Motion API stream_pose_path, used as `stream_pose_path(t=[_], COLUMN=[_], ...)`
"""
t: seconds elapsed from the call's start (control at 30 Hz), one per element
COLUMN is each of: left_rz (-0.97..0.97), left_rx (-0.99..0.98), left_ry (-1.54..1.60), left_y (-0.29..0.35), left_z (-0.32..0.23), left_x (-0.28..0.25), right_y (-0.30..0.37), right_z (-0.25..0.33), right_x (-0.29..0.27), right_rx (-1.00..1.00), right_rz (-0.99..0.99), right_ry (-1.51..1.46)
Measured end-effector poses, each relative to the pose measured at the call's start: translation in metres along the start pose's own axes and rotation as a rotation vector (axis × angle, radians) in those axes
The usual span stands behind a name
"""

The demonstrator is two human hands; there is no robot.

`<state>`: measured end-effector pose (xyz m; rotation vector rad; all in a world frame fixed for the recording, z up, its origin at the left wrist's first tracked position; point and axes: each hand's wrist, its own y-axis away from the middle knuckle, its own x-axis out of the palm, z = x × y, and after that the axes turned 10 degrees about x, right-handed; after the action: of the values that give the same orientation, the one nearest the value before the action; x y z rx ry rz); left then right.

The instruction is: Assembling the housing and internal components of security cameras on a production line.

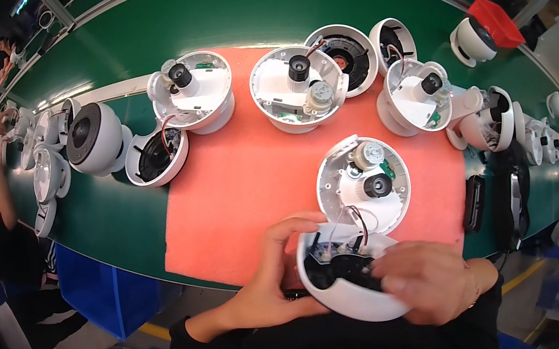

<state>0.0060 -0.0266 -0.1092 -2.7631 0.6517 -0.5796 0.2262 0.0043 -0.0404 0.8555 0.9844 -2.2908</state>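
Note:
My left hand (270, 286) grips the left side of a white round housing half (362, 302), tilted with its hollow facing up. Inside that housing sit black parts and a small circuit board (323, 253). Over its right rim, my right hand (427, 281) is bent with fingertips together at the black interior, slightly blurred; what they pinch is hidden. Thin wires (355, 215) run from the housing to an open white camera base (328, 192) just beyond, which carries a black lens (377, 186) and a pale round motor (368, 155).
An orange-pink mat (220, 211) covers part of the green table (200, 14). More opened camera units (202, 103) stand along its far side. An assembled white camera (97, 139) is at left, a red bin (497, 22) at far right, black tools (475, 204) near right. Co-workers sit at both sides.

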Motion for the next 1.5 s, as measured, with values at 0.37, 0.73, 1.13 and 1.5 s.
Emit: stream_pose_path(t=[0.37, 0.73, 1.13, 1.5], left_rz=[0.001, 0.062, 0.184, 0.317], left_rx=[-0.048, -0.229, -0.236, -0.27], left_ry=[-0.771, -1.108, -1.191, -1.265], left_y=[-0.06, -0.08, -0.092, -0.091], left_z=[-0.007, -0.022, -0.021, -0.026], left_x=[0.003, -0.012, -0.018, -0.031], right_y=[-0.002, -0.022, -0.028, -0.034], right_z=[-0.058, -0.103, -0.105, -0.079], right_x=[-0.044, -0.025, -0.027, -0.016], right_rx=[0.646, 0.711, 0.624, 0.207], right_rz=[0.068, 0.222, 0.19, -0.025], right_ry=[-0.265, -0.156, 0.067, 0.283])
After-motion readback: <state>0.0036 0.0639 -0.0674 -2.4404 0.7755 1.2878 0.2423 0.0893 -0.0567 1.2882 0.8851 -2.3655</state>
